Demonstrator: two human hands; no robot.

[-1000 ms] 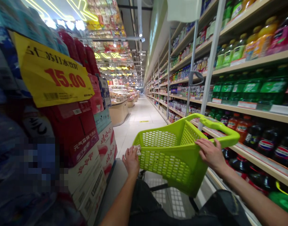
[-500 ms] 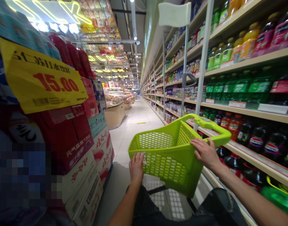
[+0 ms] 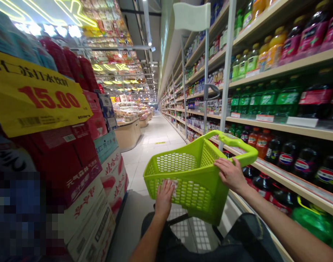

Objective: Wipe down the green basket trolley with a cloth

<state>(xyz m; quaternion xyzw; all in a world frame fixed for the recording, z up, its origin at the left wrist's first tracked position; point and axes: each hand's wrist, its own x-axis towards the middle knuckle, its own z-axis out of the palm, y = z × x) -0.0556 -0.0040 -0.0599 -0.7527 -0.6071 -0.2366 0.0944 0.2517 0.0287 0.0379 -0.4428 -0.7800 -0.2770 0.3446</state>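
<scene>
A lime green shopping cart basket [image 3: 193, 193] stands in front of me, its handle [image 3: 248, 153] pointing to the right. My left hand [image 3: 164, 196] lies against the near side of the basket, fingers extended, over a small pale patch whose nature I cannot make out. My right hand [image 3: 230, 174] rests on the basket's upper rim near the handle, its fingers spread over the edge. The part of the basket that shows inside holds nothing visible. My knees are just below the cart.
Shelves of bottled drinks [image 3: 272, 96] run along the right side. Stacked drink cartons [image 3: 84, 203] with a yellow price sign [image 3: 43, 96] stand close on the left. Display counters [image 3: 127, 134] line the tiled aisle [image 3: 152, 153] ahead. A white flag-shaped board [image 3: 192, 16] hangs at the shelves.
My left hand has moved right and slightly down along the basket side. The view has shifted a little, so the cart and shelves appear further left. My right hand remains on the rim.
</scene>
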